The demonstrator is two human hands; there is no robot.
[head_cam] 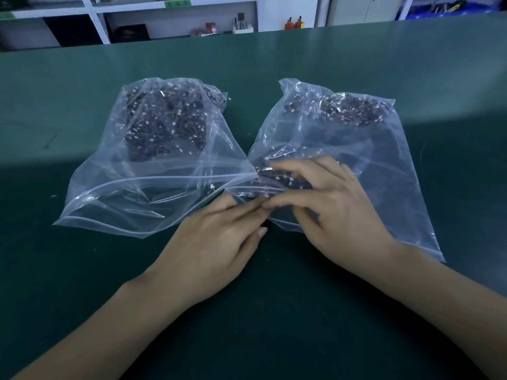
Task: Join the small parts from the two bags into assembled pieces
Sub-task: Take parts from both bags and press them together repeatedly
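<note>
The small parts [164, 124] are short wire leads with white plug housings: judged light, limp and prone to tangling, so each is best taken by its stiff housing, not by the wire. They lie heaped at the far ends of two thin, slippery clear zip bags on the green bench [274, 311], the left bag [109, 209] and the right bag [384, 171], mouths toward the person. The left hand [219, 242] and right hand [337, 215] meet at the right bag's mouth, each grip pinching its film, fingertips touching
</note>
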